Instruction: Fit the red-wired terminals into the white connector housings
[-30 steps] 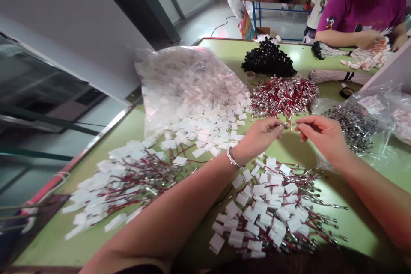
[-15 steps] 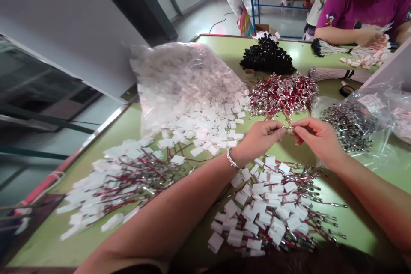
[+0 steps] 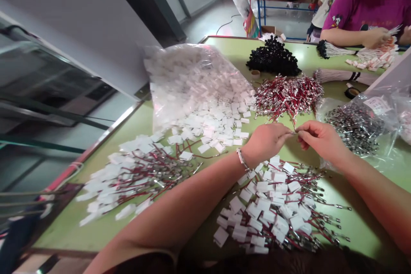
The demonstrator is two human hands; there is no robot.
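My left hand (image 3: 269, 140) and my right hand (image 3: 321, 139) meet fingertip to fingertip over the table, just in front of a heap of red wires with metal terminals (image 3: 289, 96). Both are closed in a pinch on a small metal terminal (image 3: 294, 132); the fingers cover most of it. A short red wire seems to run from there toward the heap. Below my hands lies a pile of white connector housings with red wires (image 3: 272, 197), their metal ends pointing right. A similar bunch of wired connectors (image 3: 128, 171) lies left of my left forearm.
A clear plastic bag (image 3: 192, 68) spills loose white housings across the back left. Behind the red wires sit a black heap (image 3: 272, 58) and a tape roll (image 3: 255, 74). Right stands a bag of dark metal parts (image 3: 353, 124). Across the table a person in purple (image 3: 353, 8) handles white wires.
The whole view has shifted slightly, so things appear a little farther right. My hands stay pinched together, with my left fingers now tilted a little lower over the terminal.
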